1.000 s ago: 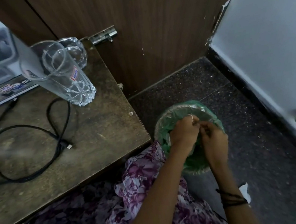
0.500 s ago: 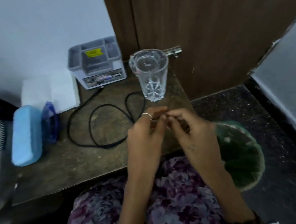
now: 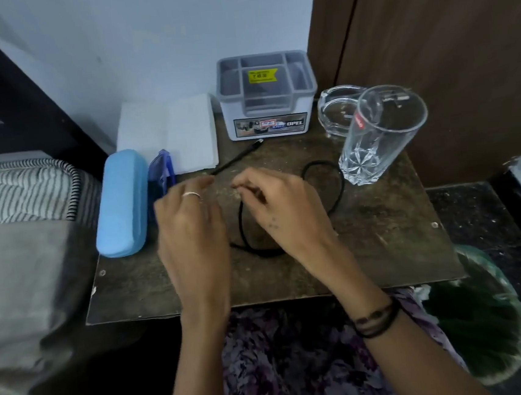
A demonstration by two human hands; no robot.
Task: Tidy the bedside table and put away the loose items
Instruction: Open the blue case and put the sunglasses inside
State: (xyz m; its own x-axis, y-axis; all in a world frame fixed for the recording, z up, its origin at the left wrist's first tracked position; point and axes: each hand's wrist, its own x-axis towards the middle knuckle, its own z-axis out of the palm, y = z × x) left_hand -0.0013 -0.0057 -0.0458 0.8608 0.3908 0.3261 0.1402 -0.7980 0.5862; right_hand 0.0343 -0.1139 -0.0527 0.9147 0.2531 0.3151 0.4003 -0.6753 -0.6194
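- black cable (image 3: pixel 331 187) lies looped mid-table (image 3: pixel 385 249), its plug end running far-left toward the grey organiser (image 3: pixel 267 101).
- left hand (image 3: pixel 192 226) and right hand (image 3: pixel 282 211) hover over it, fingers curled; whether they pinch anything, cannot tell.
- blue case (image 3: pixel 121 204) lies left, long axis near-to-far.

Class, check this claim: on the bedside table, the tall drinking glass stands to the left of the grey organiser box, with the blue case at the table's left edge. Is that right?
Not quite. The head view shows the tall drinking glass standing to the right of the grey organiser box, beside the glass ashtray. The blue case does lie at the table's left edge.
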